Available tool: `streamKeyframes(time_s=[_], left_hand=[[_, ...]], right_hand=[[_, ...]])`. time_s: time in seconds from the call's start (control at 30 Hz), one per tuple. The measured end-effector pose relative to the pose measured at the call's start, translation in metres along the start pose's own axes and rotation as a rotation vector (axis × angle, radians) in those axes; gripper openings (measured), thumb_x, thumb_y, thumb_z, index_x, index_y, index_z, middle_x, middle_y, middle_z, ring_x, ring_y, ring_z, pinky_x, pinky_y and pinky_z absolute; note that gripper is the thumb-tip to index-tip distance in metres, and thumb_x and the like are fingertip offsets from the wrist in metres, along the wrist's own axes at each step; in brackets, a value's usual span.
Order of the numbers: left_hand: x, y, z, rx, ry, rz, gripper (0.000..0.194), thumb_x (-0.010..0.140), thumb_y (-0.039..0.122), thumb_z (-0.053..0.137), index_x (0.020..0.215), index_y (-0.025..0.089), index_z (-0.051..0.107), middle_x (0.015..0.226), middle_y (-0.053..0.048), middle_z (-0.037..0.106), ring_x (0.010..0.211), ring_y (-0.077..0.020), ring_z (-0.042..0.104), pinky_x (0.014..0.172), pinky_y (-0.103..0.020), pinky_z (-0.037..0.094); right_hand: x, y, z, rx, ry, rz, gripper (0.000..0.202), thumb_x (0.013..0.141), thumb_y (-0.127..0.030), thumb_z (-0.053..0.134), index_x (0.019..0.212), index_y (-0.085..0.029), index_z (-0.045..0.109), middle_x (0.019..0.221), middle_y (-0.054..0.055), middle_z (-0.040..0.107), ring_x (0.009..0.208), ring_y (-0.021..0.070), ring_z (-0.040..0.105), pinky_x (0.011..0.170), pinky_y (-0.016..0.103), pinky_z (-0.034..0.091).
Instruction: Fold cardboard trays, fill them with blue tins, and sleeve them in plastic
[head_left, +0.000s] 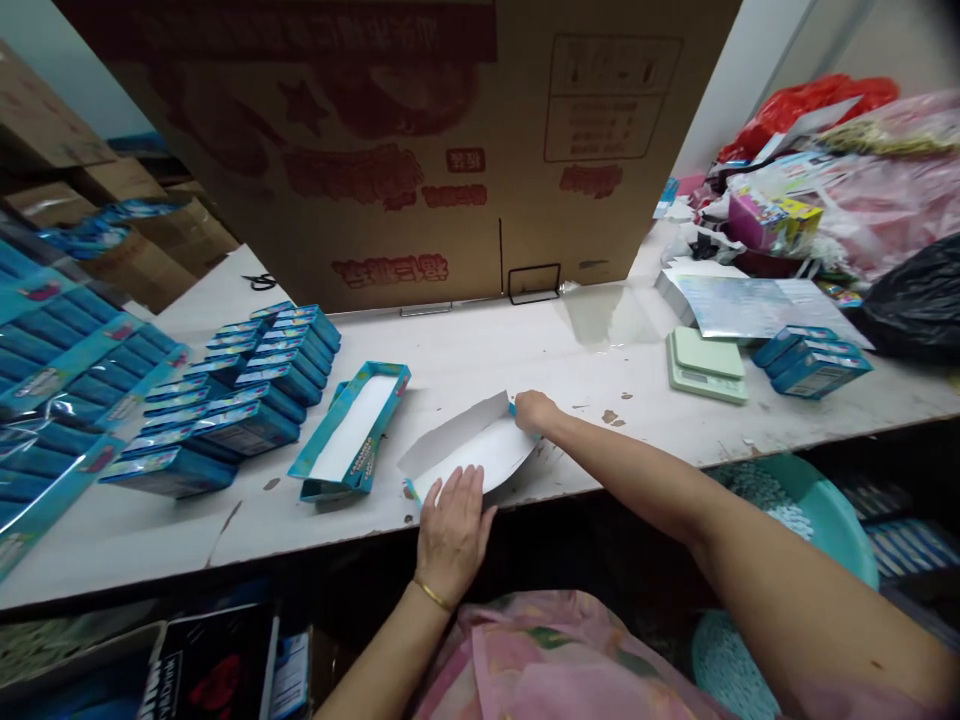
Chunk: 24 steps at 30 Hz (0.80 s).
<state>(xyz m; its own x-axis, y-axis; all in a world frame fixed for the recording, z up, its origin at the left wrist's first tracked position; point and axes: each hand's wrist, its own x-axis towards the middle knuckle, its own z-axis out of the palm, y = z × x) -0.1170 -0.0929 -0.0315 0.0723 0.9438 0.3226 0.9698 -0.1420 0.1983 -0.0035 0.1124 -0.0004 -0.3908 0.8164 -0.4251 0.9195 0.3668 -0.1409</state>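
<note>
White card (480, 445) lies on the table (480, 340), with its far side bent up. The right hand (534, 412) is curled closed and pinches the card at its far right end, so most of the card lies to the left of that hand. The left hand (452, 530) is open and flat, with its fingers resting on the near edge, and most of the card is just past their tips. A blue tray (354, 430) lies just left of the card. Small blue packs (247, 412) stand in rows farther left.
</note>
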Motion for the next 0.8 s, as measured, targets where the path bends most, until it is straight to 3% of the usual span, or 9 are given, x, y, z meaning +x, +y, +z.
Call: streamKeyframes(time_s=[0.1,0.17,0.27,0.33,0.43,0.53,0.67,0.73,0.8], left_hand=[[0.016,-0.025,0.016,0.091,-0.038,-0.031,0.048,0.082,0.033,0.041,0.126,0.015,0.038,0.116,-0.015,0.052,0.107,-0.028,0.046,0.09,-0.042,0.032],[0.025,-0.037,0.019,0.122,-0.06,-0.036,0.051,0.08,0.037,0.045,0.126,0.014,0.04,0.113,-0.016,0.052,0.101,-0.0286,0.047,0.083,-0.04,0.036],[0.029,-0.043,0.019,0.157,-0.083,-0.008,0.049,0.078,0.037,0.048,0.123,0.016,0.043,0.107,-0.015,0.053,0.096,-0.0275,0.046,0.08,-0.039,0.037],[0.029,-0.043,0.019,0.186,-0.094,0.027,0.042,0.08,0.033,0.045,0.118,0.016,0.047,0.099,-0.013,0.055,0.09,-0.0256,0.047,0.078,-0.038,0.037],[0.029,-0.041,0.02,0.207,-0.137,0.04,0.029,0.084,0.029,0.037,0.101,0.016,0.056,0.087,-0.01,0.057,0.082,-0.0231,0.048,0.071,-0.034,0.038],[0.031,-0.038,0.021,0.2,-0.232,0.005,0.031,0.086,0.029,0.03,0.082,0.016,0.058,0.081,-0.01,0.058,0.078,-0.0227,0.051,0.066,-0.032,0.038],[0.038,-0.022,0.012,0.162,-0.42,-0.097,0.034,0.087,0.027,0.026,0.085,0.012,0.057,0.077,-0.011,0.061,0.078,-0.0234,0.056,0.067,-0.033,0.04],[0.042,-0.011,-0.003,0.092,-0.573,-0.15,0.033,0.086,0.029,0.029,0.087,0.013,0.058,0.077,-0.011,0.062,0.076,-0.0231,0.058,0.066,-0.032,0.041],[0.044,-0.003,-0.023,-0.067,-0.694,-0.087,0.032,0.086,0.031,0.031,0.089,0.016,0.059,0.079,-0.009,0.064,0.077,-0.0212,0.059,0.066,-0.031,0.043]], right_hand=[[-0.011,0.002,-0.006,-0.002,0.008,0.016,0.027,0.074,-0.02,0.055,0.097,-0.008,0.061,0.092,0.017,0.062,0.087,0.0253,0.059,0.069,0.029,0.045],[-0.028,0.003,-0.008,0.0,0.119,-0.036,0.03,0.079,-0.03,0.051,0.102,-0.011,0.057,0.1,0.014,0.059,0.093,0.0227,0.056,0.075,0.029,0.043],[-0.059,0.002,0.006,-0.065,0.407,-0.379,0.037,0.08,-0.039,0.049,0.108,-0.015,0.051,0.111,0.011,0.051,0.099,0.0205,0.048,0.083,0.032,0.038],[-0.071,-0.001,0.025,-0.168,0.47,-0.604,0.033,0.076,-0.037,0.056,0.101,-0.015,0.053,0.102,0.009,0.053,0.093,0.0205,0.048,0.079,0.032,0.038],[-0.07,-0.003,0.055,-0.261,0.427,-0.623,0.026,0.073,-0.031,0.061,0.092,-0.015,0.055,0.091,0.007,0.055,0.087,0.0199,0.048,0.072,0.031,0.038],[-0.056,-0.001,0.068,-0.262,0.403,-0.577,0.023,0.074,-0.033,0.06,0.089,-0.016,0.055,0.088,0.005,0.055,0.085,0.0187,0.048,0.069,0.03,0.037],[-0.046,0.006,0.058,-0.268,0.319,-0.659,0.015,0.079,-0.031,0.052,0.085,-0.018,0.057,0.082,0.004,0.058,0.078,0.0161,0.051,0.062,0.026,0.036],[-0.043,0.012,0.046,-0.297,0.229,-0.799,0.012,0.081,-0.024,0.048,0.084,-0.019,0.058,0.079,0.002,0.059,0.075,0.0143,0.051,0.061,0.025,0.036],[-0.037,0.018,0.033,-0.333,0.146,-0.95,0.014,0.081,-0.018,0.046,0.076,-0.019,0.059,0.074,0.0,0.06,0.074,0.0129,0.052,0.064,0.025,0.038]])
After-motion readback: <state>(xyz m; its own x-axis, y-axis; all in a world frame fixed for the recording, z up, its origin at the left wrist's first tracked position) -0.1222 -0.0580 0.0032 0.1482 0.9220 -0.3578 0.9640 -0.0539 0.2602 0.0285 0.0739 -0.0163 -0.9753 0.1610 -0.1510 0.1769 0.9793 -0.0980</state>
